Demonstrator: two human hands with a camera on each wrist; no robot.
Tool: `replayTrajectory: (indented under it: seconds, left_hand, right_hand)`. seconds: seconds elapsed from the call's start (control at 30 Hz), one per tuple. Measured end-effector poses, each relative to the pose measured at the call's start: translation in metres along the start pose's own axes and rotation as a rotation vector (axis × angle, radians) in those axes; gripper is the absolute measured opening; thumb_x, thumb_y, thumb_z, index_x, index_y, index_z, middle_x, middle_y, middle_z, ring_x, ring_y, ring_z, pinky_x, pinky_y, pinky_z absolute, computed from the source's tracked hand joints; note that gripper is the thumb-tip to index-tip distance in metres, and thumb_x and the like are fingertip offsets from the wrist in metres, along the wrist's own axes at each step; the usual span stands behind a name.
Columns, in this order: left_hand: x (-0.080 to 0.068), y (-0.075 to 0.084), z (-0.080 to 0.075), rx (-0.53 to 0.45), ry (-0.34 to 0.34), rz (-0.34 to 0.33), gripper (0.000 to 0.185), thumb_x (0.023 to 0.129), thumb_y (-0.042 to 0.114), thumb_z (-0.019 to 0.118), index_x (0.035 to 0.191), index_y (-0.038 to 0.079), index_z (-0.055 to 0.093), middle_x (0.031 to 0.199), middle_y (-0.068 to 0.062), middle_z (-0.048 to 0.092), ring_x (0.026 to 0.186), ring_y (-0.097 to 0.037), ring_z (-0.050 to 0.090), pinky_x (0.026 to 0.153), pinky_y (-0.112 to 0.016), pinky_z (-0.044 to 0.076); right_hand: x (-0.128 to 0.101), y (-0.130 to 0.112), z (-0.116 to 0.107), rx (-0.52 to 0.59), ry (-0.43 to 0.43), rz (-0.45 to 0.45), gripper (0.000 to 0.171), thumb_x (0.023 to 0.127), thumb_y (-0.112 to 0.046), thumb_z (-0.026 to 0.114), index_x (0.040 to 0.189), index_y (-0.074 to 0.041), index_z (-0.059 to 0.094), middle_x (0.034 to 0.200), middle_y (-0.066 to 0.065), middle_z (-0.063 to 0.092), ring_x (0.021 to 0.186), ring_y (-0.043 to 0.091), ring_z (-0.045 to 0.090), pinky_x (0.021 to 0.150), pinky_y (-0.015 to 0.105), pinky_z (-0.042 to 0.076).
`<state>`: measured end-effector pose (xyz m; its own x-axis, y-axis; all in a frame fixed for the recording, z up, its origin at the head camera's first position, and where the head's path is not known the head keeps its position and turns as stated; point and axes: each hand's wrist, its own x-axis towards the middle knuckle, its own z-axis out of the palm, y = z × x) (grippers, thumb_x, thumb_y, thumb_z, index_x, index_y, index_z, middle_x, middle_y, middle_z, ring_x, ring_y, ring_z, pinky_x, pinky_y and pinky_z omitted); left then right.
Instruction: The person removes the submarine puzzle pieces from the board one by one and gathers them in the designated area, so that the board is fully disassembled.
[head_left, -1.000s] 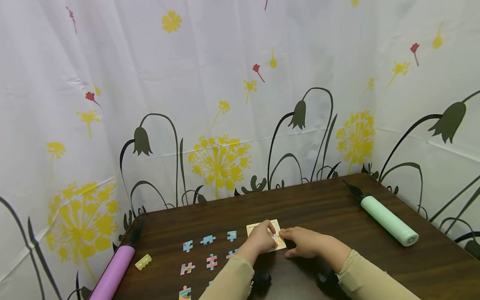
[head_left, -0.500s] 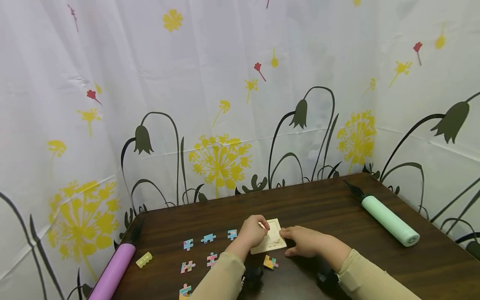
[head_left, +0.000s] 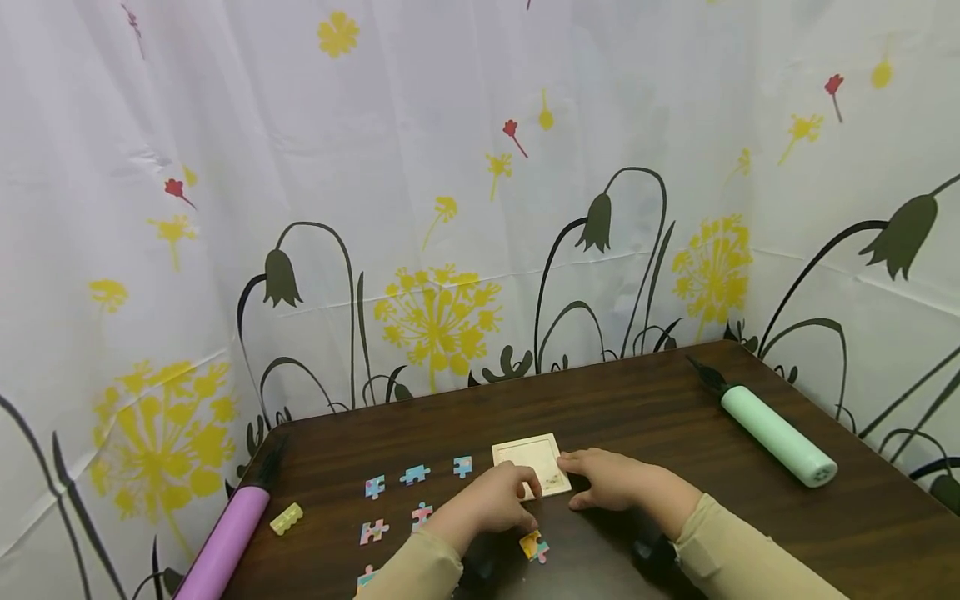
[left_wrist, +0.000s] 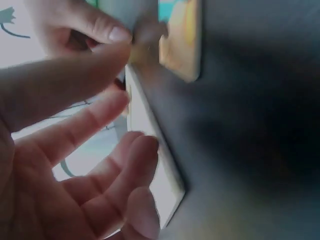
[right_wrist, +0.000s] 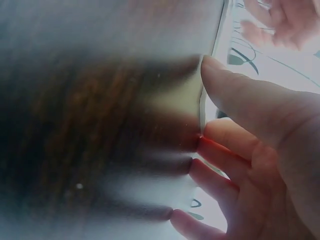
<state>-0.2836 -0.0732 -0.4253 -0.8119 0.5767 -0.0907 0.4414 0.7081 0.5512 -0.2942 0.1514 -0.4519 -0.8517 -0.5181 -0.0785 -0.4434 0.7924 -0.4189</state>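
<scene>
A small pale wooden puzzle tray [head_left: 517, 451] lies at the middle of the dark table. My left hand [head_left: 491, 500] hovers at its near left corner, fingers loosely bent with nothing between them. Right below its thumb, a yellow jigsaw piece [head_left: 534, 547] with some teal and pink lies on the tabletop. The left wrist view shows that piece [left_wrist: 182, 40] flat, just beyond the thumb tip, and the tray [left_wrist: 165, 192] behind the fingers. My right hand [head_left: 611, 482] rests at the tray's right edge, its fingertips on the table and tray side, thumb apart.
To the left lie several loose jigsaw pieces [head_left: 373, 531] in rough rows, partly hidden by the left arm. A yellow toy block [head_left: 287, 518] and a purple pump [head_left: 228, 542] are farther left. A green pump [head_left: 780, 437] lies at the right; a patterned curtain [head_left: 450, 167] hangs behind.
The yellow piece, earlier in the tray under my left hand, now lies on the table in front. My left hand has come back from over the tray toward it. The right hand stays put.
</scene>
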Motion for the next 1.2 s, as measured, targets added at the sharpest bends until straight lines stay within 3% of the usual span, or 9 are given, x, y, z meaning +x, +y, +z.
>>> replayTrajectory:
  seconds: [0.1,0.2,0.53,0.8,1.03,1.2]
  left_hand:
    - [-0.009,0.000,0.004,0.000,-0.061,0.000,0.031,0.070,0.013,0.089,0.091,0.016,0.066,0.084,-0.001,0.055,0.069,-0.013,0.049,0.059,-0.030,0.043]
    - [-0.014,0.000,0.008,0.015,-0.074,0.000,0.032,0.068,0.014,0.090,0.086,0.018,0.065,0.080,0.002,0.053,0.067,-0.011,0.047,0.058,-0.028,0.041]
    - [-0.020,0.001,0.011,0.007,-0.046,0.010,0.036,0.066,0.008,0.090,0.079,0.014,0.058,0.070,0.004,0.053,0.061,-0.008,0.045,0.056,-0.026,0.040]
    - [-0.025,-0.007,0.009,-0.068,0.016,0.033,0.030,0.068,-0.001,0.084,0.074,0.011,0.057,0.064,0.005,0.052,0.057,-0.007,0.046,0.052,-0.025,0.039]
    - [-0.042,-0.020,-0.010,-0.274,0.007,-0.027,0.022,0.078,-0.014,0.065,0.085,0.005,0.058,0.063,-0.007,0.056,0.052,-0.019,0.062,0.049,-0.029,0.046]
    - [-0.058,-0.029,-0.020,-0.277,0.020,-0.105,0.023,0.075,-0.015,0.061,0.086,0.004,0.056,0.067,-0.010,0.057,0.053,-0.023,0.064,0.047,-0.029,0.048]
  right_hand:
    - [0.000,-0.001,-0.001,0.003,-0.002,0.000,0.065,0.087,-0.030,0.076,0.143,-0.006,0.052,0.148,0.011,0.047,0.137,0.036,0.038,0.108,0.051,0.032]
    - [-0.001,-0.002,-0.001,0.011,-0.002,0.007,0.065,0.087,-0.029,0.076,0.143,-0.005,0.052,0.148,0.011,0.046,0.137,0.037,0.038,0.108,0.052,0.031]
    - [-0.001,-0.004,0.000,-0.001,0.004,0.025,0.066,0.087,-0.029,0.077,0.143,-0.006,0.051,0.148,0.011,0.046,0.137,0.035,0.038,0.108,0.051,0.032]
    - [-0.001,-0.004,0.001,-0.010,0.008,0.019,0.067,0.087,-0.030,0.077,0.144,-0.006,0.051,0.149,0.011,0.046,0.138,0.035,0.038,0.108,0.050,0.031]
    - [0.000,-0.005,0.002,-0.012,0.002,0.033,0.068,0.087,-0.032,0.076,0.145,-0.007,0.050,0.150,0.010,0.045,0.138,0.036,0.036,0.109,0.050,0.030]
    - [-0.001,-0.003,0.001,-0.009,0.001,0.045,0.068,0.087,-0.032,0.076,0.145,-0.008,0.050,0.150,0.010,0.044,0.139,0.038,0.035,0.110,0.051,0.028]
